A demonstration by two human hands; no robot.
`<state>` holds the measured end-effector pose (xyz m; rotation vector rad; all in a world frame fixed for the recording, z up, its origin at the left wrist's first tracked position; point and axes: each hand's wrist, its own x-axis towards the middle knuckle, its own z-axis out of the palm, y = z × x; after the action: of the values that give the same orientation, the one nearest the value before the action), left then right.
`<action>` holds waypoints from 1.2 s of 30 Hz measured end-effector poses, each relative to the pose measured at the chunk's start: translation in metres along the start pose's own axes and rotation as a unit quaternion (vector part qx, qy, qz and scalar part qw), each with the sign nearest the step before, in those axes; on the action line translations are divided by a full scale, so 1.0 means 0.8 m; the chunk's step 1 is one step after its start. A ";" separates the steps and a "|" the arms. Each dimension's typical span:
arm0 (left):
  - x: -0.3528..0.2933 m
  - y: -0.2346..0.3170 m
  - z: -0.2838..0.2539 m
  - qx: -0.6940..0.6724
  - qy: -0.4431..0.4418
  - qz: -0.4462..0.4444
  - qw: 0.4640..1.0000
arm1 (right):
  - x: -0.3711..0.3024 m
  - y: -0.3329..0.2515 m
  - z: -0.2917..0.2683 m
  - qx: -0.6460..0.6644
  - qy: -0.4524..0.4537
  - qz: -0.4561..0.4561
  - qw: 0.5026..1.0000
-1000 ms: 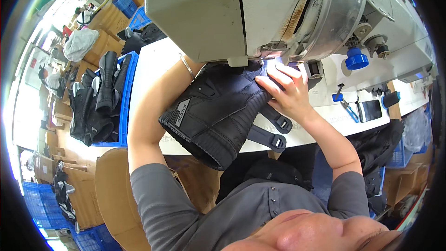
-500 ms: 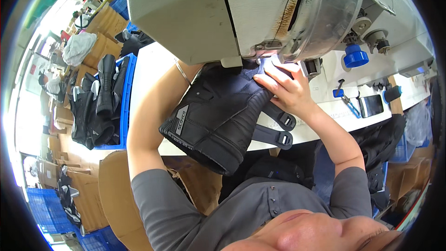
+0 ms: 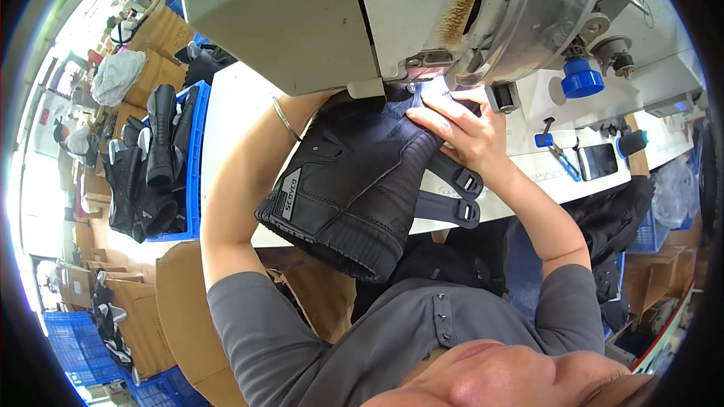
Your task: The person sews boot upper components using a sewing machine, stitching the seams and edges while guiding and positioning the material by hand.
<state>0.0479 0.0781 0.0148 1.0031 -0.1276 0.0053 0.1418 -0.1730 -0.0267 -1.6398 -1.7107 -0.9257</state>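
Note:
A black motorcycle boot upper (image 3: 347, 188) with quilted panels lies tilted across the table edge, its wide ribbed end toward me. Its far end reaches under the head of a white sewing machine (image 3: 286, 22), beside the lit needle area. My right hand (image 3: 477, 134) grips the upper's right edge there, fingers bent over the material. Two black straps with buckles (image 3: 456, 209) hang from that side. My left forearm (image 3: 245, 158), with a bracelet at the wrist, runs along the upper's left side. The left hand itself is hidden behind the machine head and the upper.
On the left stands a blue crate (image 3: 197, 173) of black boot uppers (image 3: 154, 158), with cardboard boxes (image 3: 147, 316) beyond. To the right, snips (image 3: 566, 162), a phone (image 3: 597, 160) and a dark thread spool (image 3: 632, 143) rest on the white table (image 3: 520, 169).
The view has shifted slightly. The boot upper has turned a little, so its ribbed end faces up more. My right hand stays at its edge, near the needle.

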 end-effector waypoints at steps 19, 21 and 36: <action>0.007 0.001 0.003 0.030 0.048 0.021 0.998 | 0.006 -0.010 0.009 0.051 0.090 -0.001 0.995; 0.008 0.001 0.002 0.036 0.049 0.018 0.998 | 0.005 -0.008 0.011 0.045 0.084 0.000 0.995; -0.003 -0.004 -0.003 0.057 0.081 0.002 0.995 | 0.003 -0.005 0.014 0.071 0.084 -0.002 0.994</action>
<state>0.0462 0.0784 0.0111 1.1130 0.0199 0.0976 0.1379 -0.1626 -0.0315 -1.4262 -1.6270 -0.8945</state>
